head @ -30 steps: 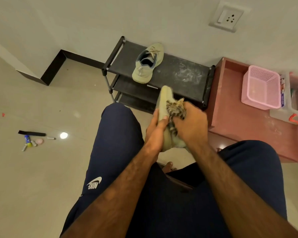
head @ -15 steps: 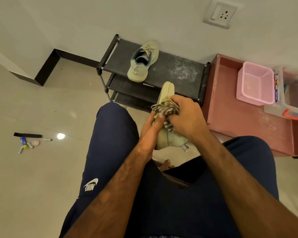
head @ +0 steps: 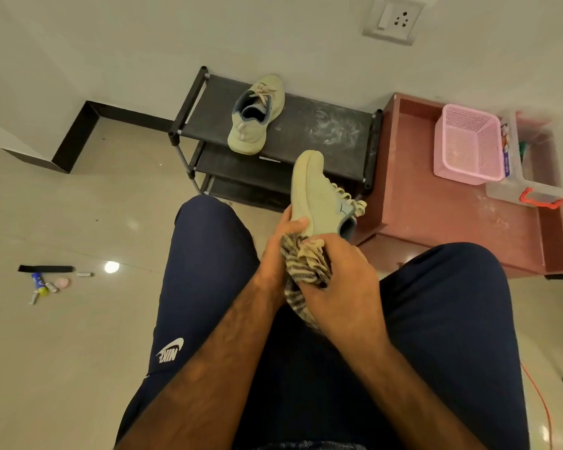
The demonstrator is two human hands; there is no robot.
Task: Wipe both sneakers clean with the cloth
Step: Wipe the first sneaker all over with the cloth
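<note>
The left hand [head: 278, 251] is gripping the heel end of one sneaker [head: 316, 196], with the thumb curled onto its side, and is holding it above the lap with the toe pointing away. The right hand [head: 345, 287] is clenching the bunched striped cloth [head: 301, 271] and pressing it against the heel of the sneaker.

Step in hand, as judged: the held sneaker is being wiped at its heel end. The second sneaker [head: 257, 115] is lying on the top shelf of the shoe rack [head: 322, 131], well apart from both hands, and whether it is already wiped cannot be told.

The next move is probably calling for the left hand to turn the sneaker so that an unwiped face meets the cloth. The loose laces are hanging on the right side and could catch in it.

Containers:
- The bench [head: 436, 222], just beside the shoe rack, is carrying a pink basket [head: 462, 172], and nothing is showing inside it.
- A clear box [head: 533, 190] with a red latch is sitting just beside the basket. Its contents are too blurred to tell.
</note>
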